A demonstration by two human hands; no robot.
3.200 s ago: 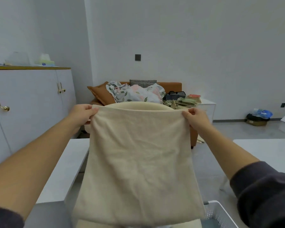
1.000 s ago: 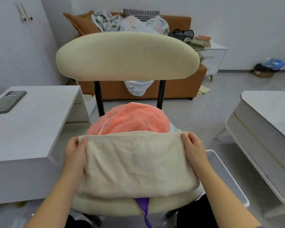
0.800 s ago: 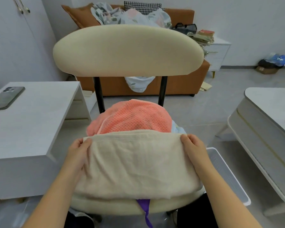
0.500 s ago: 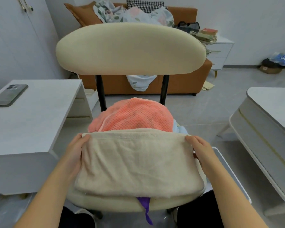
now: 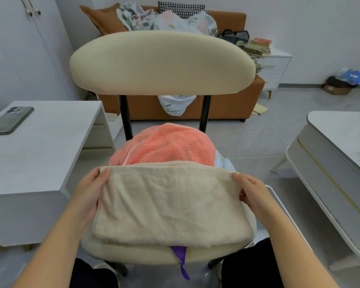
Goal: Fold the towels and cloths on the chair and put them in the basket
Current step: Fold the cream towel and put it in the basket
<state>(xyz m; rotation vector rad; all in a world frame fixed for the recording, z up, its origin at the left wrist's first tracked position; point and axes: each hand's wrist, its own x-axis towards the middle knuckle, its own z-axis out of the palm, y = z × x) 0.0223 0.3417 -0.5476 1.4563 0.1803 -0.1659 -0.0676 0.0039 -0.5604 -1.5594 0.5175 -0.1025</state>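
While both hands are at the seat, the cream chair (image 5: 162,63) fills mid-scene, with its backrest far and its seat near.

- An orange sofa (image 5: 233,104) stands against the far wall behind it.
- A white table (image 5: 40,163) is to the left and a pale table (image 5: 341,146) to the right.
- The beige towel (image 5: 170,206), folded to a flat rectangle, lies across the near part of the seat. Its far edge rests against the orange towel (image 5: 170,146), which is heaped at the back of the seat.
- Only the rim of the white basket (image 5: 279,199) shows, on the floor just right of the chair, partly behind the right forearm.
- The left hand (image 5: 89,190) pinches the towel's far-left corner, thumb on top and fingers underneath.
- The right hand (image 5: 252,192) grips the far-right corner in the same way.
- A phone (image 5: 10,120) lies on the left table.
- A purple cloth (image 5: 182,260) hangs from under the beige towel, over the seat's near edge.
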